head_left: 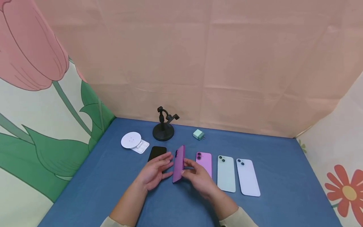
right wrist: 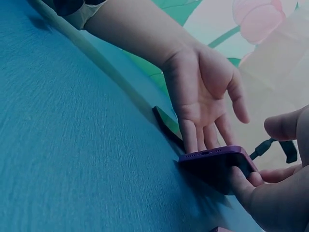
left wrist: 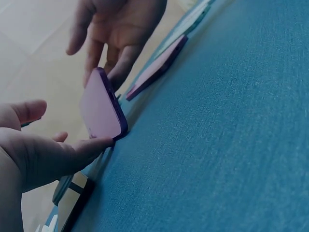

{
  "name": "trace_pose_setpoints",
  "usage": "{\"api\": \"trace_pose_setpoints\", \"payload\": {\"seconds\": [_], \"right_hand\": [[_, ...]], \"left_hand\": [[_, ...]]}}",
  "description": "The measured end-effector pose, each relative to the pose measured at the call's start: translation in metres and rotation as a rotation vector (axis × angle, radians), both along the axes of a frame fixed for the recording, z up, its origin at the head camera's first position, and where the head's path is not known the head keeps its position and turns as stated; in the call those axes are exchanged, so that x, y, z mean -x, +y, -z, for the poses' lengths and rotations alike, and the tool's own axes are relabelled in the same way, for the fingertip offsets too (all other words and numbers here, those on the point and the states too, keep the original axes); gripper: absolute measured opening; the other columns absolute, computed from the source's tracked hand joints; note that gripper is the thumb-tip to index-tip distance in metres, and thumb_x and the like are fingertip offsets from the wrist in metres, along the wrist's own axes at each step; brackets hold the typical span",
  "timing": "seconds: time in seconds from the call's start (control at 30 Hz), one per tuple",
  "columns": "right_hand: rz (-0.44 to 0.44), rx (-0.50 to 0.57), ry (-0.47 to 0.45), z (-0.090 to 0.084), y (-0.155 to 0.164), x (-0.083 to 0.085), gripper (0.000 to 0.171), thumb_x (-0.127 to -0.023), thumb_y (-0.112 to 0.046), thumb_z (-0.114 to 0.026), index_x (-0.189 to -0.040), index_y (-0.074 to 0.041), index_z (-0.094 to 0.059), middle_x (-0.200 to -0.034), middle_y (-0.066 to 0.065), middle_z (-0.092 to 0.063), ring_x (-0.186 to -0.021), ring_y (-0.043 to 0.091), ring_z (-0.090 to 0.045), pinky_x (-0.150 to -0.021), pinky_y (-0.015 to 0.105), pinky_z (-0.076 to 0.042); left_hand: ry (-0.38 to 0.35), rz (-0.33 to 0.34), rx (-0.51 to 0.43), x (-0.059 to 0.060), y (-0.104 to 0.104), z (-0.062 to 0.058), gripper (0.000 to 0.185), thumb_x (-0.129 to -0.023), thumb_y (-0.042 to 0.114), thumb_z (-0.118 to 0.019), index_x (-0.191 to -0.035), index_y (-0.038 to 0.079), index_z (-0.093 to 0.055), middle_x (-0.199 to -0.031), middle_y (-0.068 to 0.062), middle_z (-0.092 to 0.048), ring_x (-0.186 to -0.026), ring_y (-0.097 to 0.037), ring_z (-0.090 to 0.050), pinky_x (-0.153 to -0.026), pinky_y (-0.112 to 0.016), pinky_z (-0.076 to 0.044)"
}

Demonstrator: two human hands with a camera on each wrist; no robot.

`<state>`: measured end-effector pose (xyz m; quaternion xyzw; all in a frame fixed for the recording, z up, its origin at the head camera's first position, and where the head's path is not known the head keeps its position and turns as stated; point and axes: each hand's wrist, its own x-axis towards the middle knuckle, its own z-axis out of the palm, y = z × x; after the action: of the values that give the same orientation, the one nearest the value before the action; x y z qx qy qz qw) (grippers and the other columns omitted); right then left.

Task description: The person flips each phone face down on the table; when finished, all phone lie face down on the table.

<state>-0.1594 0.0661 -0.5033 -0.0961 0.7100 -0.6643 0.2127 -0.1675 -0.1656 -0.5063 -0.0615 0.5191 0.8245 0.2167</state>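
A purple phone (head_left: 178,164) stands tilted up on its long edge between the two hands, close over the blue cloth. My left hand (head_left: 155,172) is palm inward at its back side, fingers extended, with a fingertip right at the lower edge in the left wrist view. On the screen side, fingers of my right hand (head_left: 198,178) touch the phone; its thumb stands apart from it in the left wrist view. The phone's dark screen (right wrist: 212,169) faces the right hand. Beyond the left hand lies a black phone (head_left: 157,152), partly covered by fingers.
To the right lie a pink phone (head_left: 204,162), a pale green phone (head_left: 226,173) and a white phone (head_left: 248,177). Behind are a black stand (head_left: 163,130) and a green-and-white charger plug (head_left: 199,134). A white disc (head_left: 131,140) overlaps a white tray (head_left: 141,147) at left.
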Motion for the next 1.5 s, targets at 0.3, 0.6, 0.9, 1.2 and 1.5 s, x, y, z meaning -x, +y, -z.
{"api": "trace_pose_setpoints", "payload": {"seconds": [0.3,0.6,0.9,1.2,1.5], "right_hand": [[0.010,-0.006,0.011,0.007,0.009,-0.002,0.063,-0.101,-0.024,-0.066,-0.154,0.001,-0.044,-0.145,0.018,-0.051,-0.129,0.035,-0.056,-0.110,0.051,-0.047],[0.021,-0.014,-0.033,0.008,0.014,0.000,0.064,-0.101,-0.024,-0.066,-0.155,0.002,-0.043,-0.143,0.019,-0.051,-0.128,0.034,-0.054,-0.109,0.046,-0.049],[0.020,0.003,-0.048,0.014,0.016,-0.001,0.064,-0.102,-0.022,-0.066,-0.155,0.005,-0.041,-0.144,0.020,-0.050,-0.127,0.033,-0.052,-0.110,0.044,-0.048],[0.006,-0.023,-0.031,0.016,0.017,0.000,0.062,-0.103,-0.020,-0.064,-0.154,0.005,-0.041,-0.145,0.021,-0.053,-0.130,0.034,-0.054,-0.113,0.052,-0.044],[-0.007,-0.086,0.006,0.014,0.017,-0.002,0.062,-0.102,-0.021,-0.066,-0.153,0.004,-0.043,-0.141,0.020,-0.057,-0.126,0.033,-0.058,-0.109,0.054,-0.047]], "left_hand": [[0.003,0.008,0.000,0.001,0.001,0.003,0.061,-0.109,0.015,-0.050,-0.164,0.005,-0.026,-0.169,-0.018,-0.024,-0.152,-0.042,-0.029,-0.117,-0.063,-0.032],[-0.004,0.004,0.001,0.002,0.001,0.001,0.059,-0.110,0.015,-0.050,-0.164,0.005,-0.027,-0.169,-0.019,-0.025,-0.152,-0.042,-0.031,-0.117,-0.064,-0.032],[0.017,0.004,0.026,0.002,-0.001,0.002,0.060,-0.109,0.015,-0.050,-0.163,0.003,-0.026,-0.169,-0.021,-0.023,-0.153,-0.042,-0.028,-0.117,-0.063,-0.032],[0.029,-0.009,0.046,0.005,-0.006,0.003,0.060,-0.109,0.015,-0.051,-0.163,0.003,-0.027,-0.169,-0.021,-0.024,-0.153,-0.042,-0.027,-0.118,-0.063,-0.031],[0.021,-0.009,0.071,0.009,-0.008,0.001,0.060,-0.109,0.016,-0.051,-0.163,0.005,-0.027,-0.168,-0.019,-0.026,-0.153,-0.042,-0.030,-0.117,-0.063,-0.032]]}}
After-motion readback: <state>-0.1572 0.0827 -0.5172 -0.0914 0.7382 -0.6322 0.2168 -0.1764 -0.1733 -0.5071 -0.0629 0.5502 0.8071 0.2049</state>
